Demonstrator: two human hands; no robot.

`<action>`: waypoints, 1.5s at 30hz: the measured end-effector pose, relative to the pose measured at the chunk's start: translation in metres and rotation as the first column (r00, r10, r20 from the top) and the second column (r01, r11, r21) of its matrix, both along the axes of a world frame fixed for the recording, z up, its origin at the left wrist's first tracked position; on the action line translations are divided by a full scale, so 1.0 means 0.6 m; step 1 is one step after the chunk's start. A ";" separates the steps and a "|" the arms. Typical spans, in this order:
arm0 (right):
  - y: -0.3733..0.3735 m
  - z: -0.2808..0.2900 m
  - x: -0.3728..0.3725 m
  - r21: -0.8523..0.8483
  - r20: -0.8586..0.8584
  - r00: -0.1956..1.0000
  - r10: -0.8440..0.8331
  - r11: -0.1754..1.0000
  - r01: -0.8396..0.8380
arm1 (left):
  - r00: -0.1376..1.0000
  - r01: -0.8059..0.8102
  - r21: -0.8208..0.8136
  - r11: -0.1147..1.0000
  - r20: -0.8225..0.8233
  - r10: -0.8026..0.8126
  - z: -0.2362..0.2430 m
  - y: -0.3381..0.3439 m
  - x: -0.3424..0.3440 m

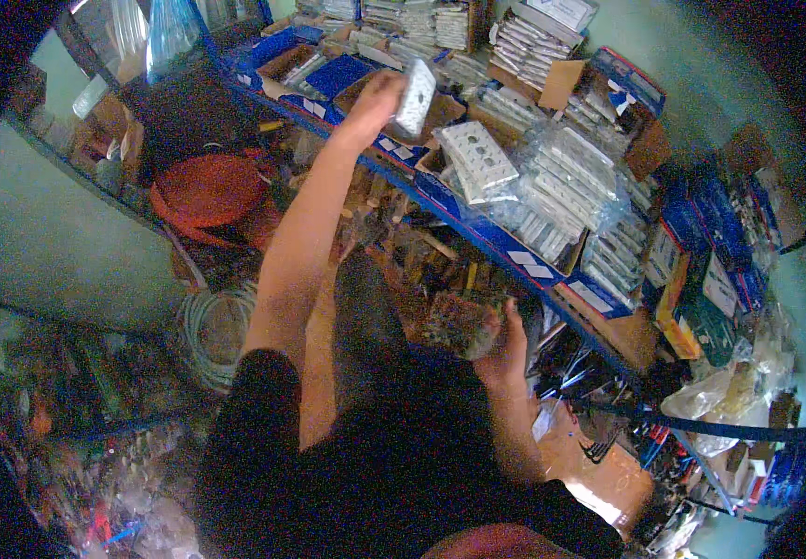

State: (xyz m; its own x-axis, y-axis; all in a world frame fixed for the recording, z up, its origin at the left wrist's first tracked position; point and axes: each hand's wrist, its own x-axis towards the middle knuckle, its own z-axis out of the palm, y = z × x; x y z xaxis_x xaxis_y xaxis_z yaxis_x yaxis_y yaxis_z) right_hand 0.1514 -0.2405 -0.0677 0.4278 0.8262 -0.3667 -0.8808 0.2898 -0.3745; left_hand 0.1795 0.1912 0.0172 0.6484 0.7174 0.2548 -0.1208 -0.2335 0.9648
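The left hand (372,109) is holding a white plate (416,99) with narrow grip; the right hand (509,352) is holding a blurred packet (459,324).

No lettering is coming out readable. Small pale labels (528,264) are lining the blue shelf front (479,233) across the centre, a larger white label (592,296) is facing out right of centre, and a white panel (721,285) is showing, blurred, on the green box (708,328) at right.
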 end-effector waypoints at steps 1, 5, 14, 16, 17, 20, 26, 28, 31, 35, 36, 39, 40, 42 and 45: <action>0.007 0.022 -0.002 -0.002 0.058 0.998 0.010 1.000 -0.010 | 0.978 0.109 -0.232 0.966 0.201 -0.062 -0.001 0.015 -0.028; 0.057 0.103 0.036 0.039 0.270 0.885 -0.379 0.923 0.384 | 0.702 0.632 -0.453 0.629 0.678 -0.218 0.060 -0.096 -0.111; 0.276 0.181 0.035 0.147 0.790 -0.613 0.028 0.961 0.233 | 0.819 0.458 -0.728 0.510 0.569 0.078 -0.046 -0.379 -0.179; 0.268 0.144 -0.004 0.100 0.802 -0.596 0.030 0.978 0.184 | 0.853 0.351 -0.737 0.578 0.506 0.128 -0.049 -0.385 -0.218; 0.256 0.129 -0.013 0.050 0.781 -0.623 0.047 0.989 0.137 | 0.874 0.262 -0.728 0.633 0.458 0.164 -0.042 -0.378 -0.223; 0.214 0.117 -0.043 -0.070 0.759 -0.647 0.073 0.997 0.031 | 0.867 0.349 -0.776 0.525 0.481 0.135 -0.050 -0.357 -0.253; 0.217 0.166 -0.012 0.020 0.951 -0.309 -0.003 0.998 0.053 | 0.887 0.344 -0.774 0.532 0.454 0.087 -0.004 -0.429 -0.244; 0.211 0.148 -0.020 0.045 0.898 -0.440 0.008 0.993 0.110 | 0.908 0.198 -0.779 0.595 0.375 0.188 0.007 -0.427 -0.225; 0.172 0.113 -0.070 -0.041 0.904 -0.423 0.065 0.997 0.067 | 0.907 0.193 -0.731 0.655 0.387 0.165 -0.022 -0.353 -0.243; 0.152 0.064 -0.065 -0.321 0.946 -0.003 0.324 0.937 -0.137 | 0.933 0.011 -0.536 0.844 0.309 0.184 -0.014 -0.315 -0.252; 0.148 0.061 -0.058 -0.319 0.947 -0.002 0.321 0.939 -0.132 | 0.936 -0.103 -0.461 0.881 0.255 0.242 -0.006 -0.319 -0.253; 0.158 0.121 -0.051 -0.049 0.939 0.341 0.041 0.999 0.014 | 0.996 -0.083 -0.107 0.991 -0.045 0.078 -0.020 -0.357 -0.278; 0.163 0.118 -0.049 -0.050 0.939 0.342 0.038 0.998 0.027 | 0.997 0.049 0.010 0.999 -0.053 -0.049 -0.028 -0.379 -0.267; 0.175 0.104 -0.042 0.122 0.949 0.283 -0.138 0.990 0.073 | 0.970 0.243 0.104 0.965 -0.017 -0.242 -0.007 -0.422 -0.252; 0.164 0.054 -0.026 -0.009 0.795 0.602 -0.068 0.992 0.124 | 0.967 0.253 0.319 0.913 -0.098 -0.234 -0.002 -0.414 -0.263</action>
